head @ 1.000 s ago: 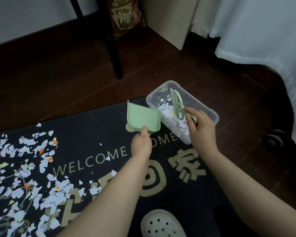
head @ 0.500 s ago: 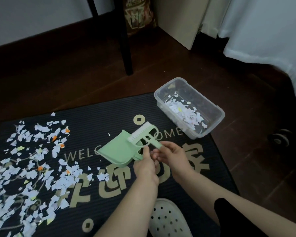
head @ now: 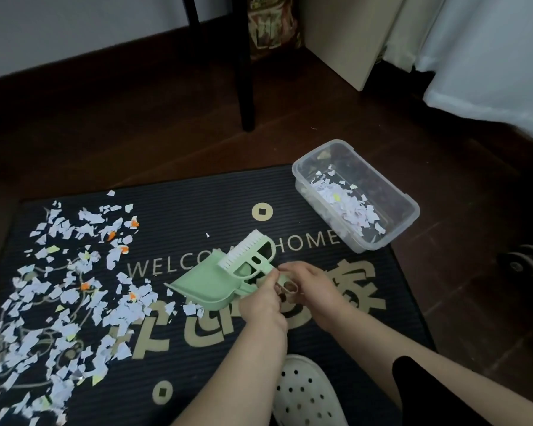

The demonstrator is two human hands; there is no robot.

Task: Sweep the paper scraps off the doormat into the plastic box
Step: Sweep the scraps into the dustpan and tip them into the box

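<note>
A dark doormat (head: 197, 204) with WELCOME HOME lettering lies on the floor. Several white, yellow and orange paper scraps (head: 62, 290) cover its left half. A clear plastic box (head: 403, 210) with scraps inside sits at the mat's right far corner. My left hand (head: 263, 302) grips the handle of a small green dustpan (head: 206, 287) resting on the mat's middle. My right hand (head: 311, 287) holds the handle of a green hand brush (head: 246, 252), whose white bristles lie over the dustpan's back.
A white perforated clog (head: 305, 395) stands on the mat's near edge between my forearms. A black furniture leg (head: 245, 87) rises beyond the mat. A caster wheel (head: 519, 264) sits on the dark wooden floor at right. White curtain hangs at far right.
Both hands have come back from the plastic box to the mat's middle with dustpan and brush. The dustpan went from tipped at the box to lying on the mat.
</note>
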